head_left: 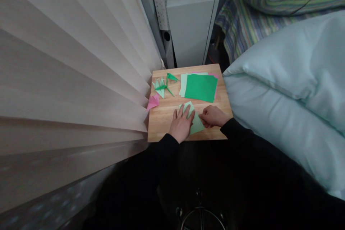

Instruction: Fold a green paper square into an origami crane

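A light green folded paper lies near the front of a small wooden table. My left hand rests flat on the paper's left part, fingers stretched out. My right hand is closed, its fingertips pinching the paper's right edge. Both sleeves are black.
A stack of square papers with a dark green sheet on top lies at the table's back right. Folded green paper figures and a pink folded piece sit at the left. A pleated curtain hangs left, pale bedding lies right, and a grey cabinet stands behind.
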{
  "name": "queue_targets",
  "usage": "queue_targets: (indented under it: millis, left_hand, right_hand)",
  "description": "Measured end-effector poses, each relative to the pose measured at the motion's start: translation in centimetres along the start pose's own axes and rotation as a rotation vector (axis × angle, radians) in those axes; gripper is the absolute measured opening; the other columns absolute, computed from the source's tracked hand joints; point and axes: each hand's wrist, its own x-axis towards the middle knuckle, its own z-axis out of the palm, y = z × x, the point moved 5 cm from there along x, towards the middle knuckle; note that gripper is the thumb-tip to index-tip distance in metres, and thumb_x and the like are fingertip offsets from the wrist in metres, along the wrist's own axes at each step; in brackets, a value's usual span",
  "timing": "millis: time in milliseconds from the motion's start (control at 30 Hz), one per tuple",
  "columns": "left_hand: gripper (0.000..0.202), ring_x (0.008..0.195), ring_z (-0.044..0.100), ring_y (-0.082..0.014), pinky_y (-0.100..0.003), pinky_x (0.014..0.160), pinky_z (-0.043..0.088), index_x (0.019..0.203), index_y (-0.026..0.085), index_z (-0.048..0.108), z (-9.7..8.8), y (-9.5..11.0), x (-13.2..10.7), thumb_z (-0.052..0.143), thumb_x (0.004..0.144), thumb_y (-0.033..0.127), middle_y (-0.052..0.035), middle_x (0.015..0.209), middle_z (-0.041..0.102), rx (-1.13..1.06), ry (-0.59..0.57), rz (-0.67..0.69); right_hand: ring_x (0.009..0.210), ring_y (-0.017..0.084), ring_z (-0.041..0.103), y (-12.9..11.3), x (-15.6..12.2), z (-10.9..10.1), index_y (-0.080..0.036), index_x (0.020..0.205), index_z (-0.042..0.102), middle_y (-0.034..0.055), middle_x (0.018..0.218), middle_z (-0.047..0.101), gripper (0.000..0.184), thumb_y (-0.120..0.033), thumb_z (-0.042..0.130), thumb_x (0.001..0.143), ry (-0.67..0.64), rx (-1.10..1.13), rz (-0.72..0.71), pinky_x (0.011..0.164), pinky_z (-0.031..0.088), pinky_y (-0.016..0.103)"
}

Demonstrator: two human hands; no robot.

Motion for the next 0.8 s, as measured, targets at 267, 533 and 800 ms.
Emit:
queue_targets:
  millis: [267, 533, 800]
  left_hand:
    - [0.079, 0.161, 0.018, -0.0287, -0.059, 0.128, 0.016, 0.163, 0.016, 0.025, 0.6, -1.0, 0.4, 0.058, 0.091, 0.016, -0.0139, 0.172, 0.027, -0.080, -0.179, 0.249]
    - [0.070, 0.162, 0.014, -0.0311, -0.053, 0.130, 0.013, 0.155, 0.015, 0.039, 0.4, -0.1, -0.1, 0.062, 0.092, 0.033, -0.0151, 0.173, 0.024, -0.080, -0.099, 0.214]
    - [0.080, 0.162, 0.000, -0.0372, -0.061, 0.129, 0.007, 0.164, 0.016, 0.023, 1.2, 0.6, -0.2, 0.058, 0.096, 0.040, -0.0129, 0.175, 0.015, -0.029, -0.062, 0.190]
  right_hand:
    - [0.058, 0.016, 0.074, 0.8, 0.5, -1.0, -0.013, 0.070, 0.068, 0.0128, 0.073, 0.079, 0.027, -0.023, 0.060, 0.094, 0.059, 0.036, 0.000, 0.054, 0.057, 0.021]
    - [0.059, 0.019, 0.076, 0.9, 1.2, -0.3, -0.014, 0.059, 0.067, 0.0149, 0.071, 0.079, 0.027, -0.014, 0.062, 0.085, -0.022, 0.093, 0.056, 0.056, 0.061, 0.024]
    - [0.060, 0.021, 0.077, 1.1, 1.6, -0.2, -0.015, 0.054, 0.065, 0.0153, 0.070, 0.079, 0.030, -0.013, 0.060, 0.083, -0.045, 0.121, 0.058, 0.058, 0.062, 0.025]
